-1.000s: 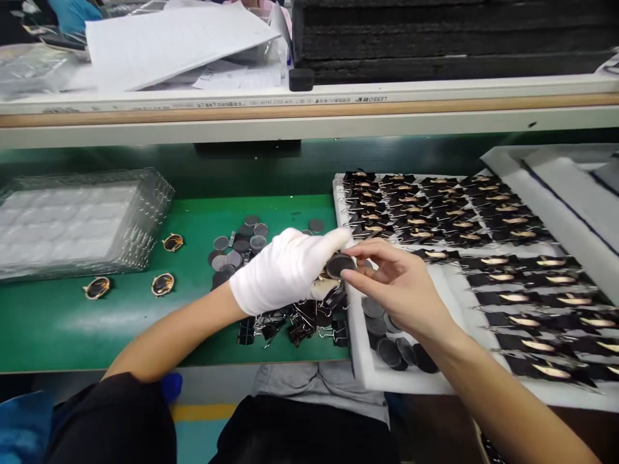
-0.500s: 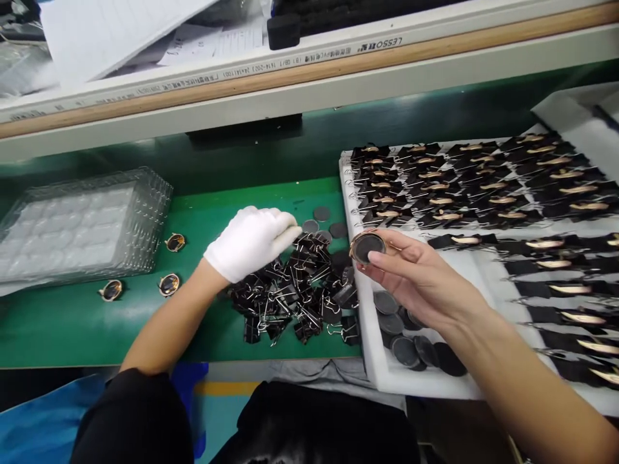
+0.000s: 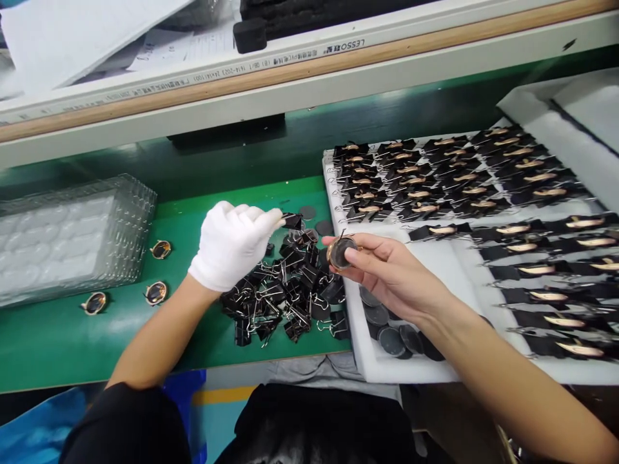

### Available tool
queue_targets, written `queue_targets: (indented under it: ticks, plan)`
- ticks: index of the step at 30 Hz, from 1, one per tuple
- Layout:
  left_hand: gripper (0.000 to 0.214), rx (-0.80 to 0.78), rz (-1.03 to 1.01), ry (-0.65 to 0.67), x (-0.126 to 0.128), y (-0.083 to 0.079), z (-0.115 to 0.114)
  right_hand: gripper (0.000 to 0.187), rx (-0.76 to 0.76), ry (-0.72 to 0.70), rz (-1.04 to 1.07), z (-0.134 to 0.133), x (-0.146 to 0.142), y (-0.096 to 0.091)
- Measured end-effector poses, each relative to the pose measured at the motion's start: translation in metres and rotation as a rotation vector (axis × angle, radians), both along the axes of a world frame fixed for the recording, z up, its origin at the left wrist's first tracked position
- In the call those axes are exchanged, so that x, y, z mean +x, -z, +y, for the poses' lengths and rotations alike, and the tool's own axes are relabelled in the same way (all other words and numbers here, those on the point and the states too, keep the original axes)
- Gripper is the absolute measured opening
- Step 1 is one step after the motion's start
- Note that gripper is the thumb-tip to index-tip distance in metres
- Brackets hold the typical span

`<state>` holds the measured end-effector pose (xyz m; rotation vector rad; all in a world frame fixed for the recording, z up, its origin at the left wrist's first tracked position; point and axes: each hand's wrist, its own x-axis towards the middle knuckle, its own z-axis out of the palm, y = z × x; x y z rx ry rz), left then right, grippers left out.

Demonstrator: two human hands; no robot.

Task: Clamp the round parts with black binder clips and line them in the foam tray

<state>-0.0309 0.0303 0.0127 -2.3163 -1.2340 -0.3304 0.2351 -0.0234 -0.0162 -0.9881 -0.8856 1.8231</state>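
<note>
My left hand (image 3: 229, 243) wears a white glove and pinches a black binder clip (image 3: 292, 221) between thumb and fingertips, just above a heap of black binder clips (image 3: 280, 290) on the green mat. My bare right hand (image 3: 387, 270) holds a round gold-rimmed piece with a dark disc (image 3: 341, 252) by its edge, a short way right of the lifted clip. The two hands are apart.
A white foam tray (image 3: 401, 370) at the right carries rows of clipped gold-rimmed pieces (image 3: 464, 187) and several loose dark discs (image 3: 394, 332). Three gold-rimmed ovals (image 3: 155, 292) lie on the mat beside stacked clear blister trays (image 3: 68, 235). A shelf edge (image 3: 290, 96) runs overhead.
My hands parted after meeting over the round piece. The right hand kept the piece, while the left went to the clip heap and lifted one clip out. The view shifted slightly.
</note>
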Motion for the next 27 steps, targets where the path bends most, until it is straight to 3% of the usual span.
queue_targets:
  ticks: [4,7,11,13,19,24,27]
  plan:
    - [0.031,0.029,-0.058,0.002,-0.001,0.003,0.001,0.032,0.044,0.003,-0.025,-0.003,-0.002,0.0]
    - [0.027,0.011,-0.356,0.032,0.005,0.0,-0.005,0.028,0.124,-0.01,-0.041,-0.005,-0.004,0.0]
    - [0.023,-0.364,-0.725,0.144,0.023,-0.004,-0.026,0.019,0.263,-0.052,-0.014,-0.006,-0.007,-0.001]
    - [0.03,-0.47,-0.717,0.182,0.03,-0.004,-0.034,0.019,0.272,-0.093,0.007,-0.006,-0.008,-0.001]
    - [0.051,-0.514,-0.461,0.36,0.024,-0.007,-0.037,0.016,0.263,-0.115,-0.001,-0.007,-0.003,-0.004]
    - [0.061,-0.634,-0.413,0.26,0.025,-0.013,-0.042,0.017,0.3,-0.152,-0.05,-0.008,-0.002,-0.002]
    - [0.059,-0.625,-0.382,0.235,0.031,-0.009,-0.046,0.017,0.324,-0.192,-0.045,-0.008,-0.002,0.002]
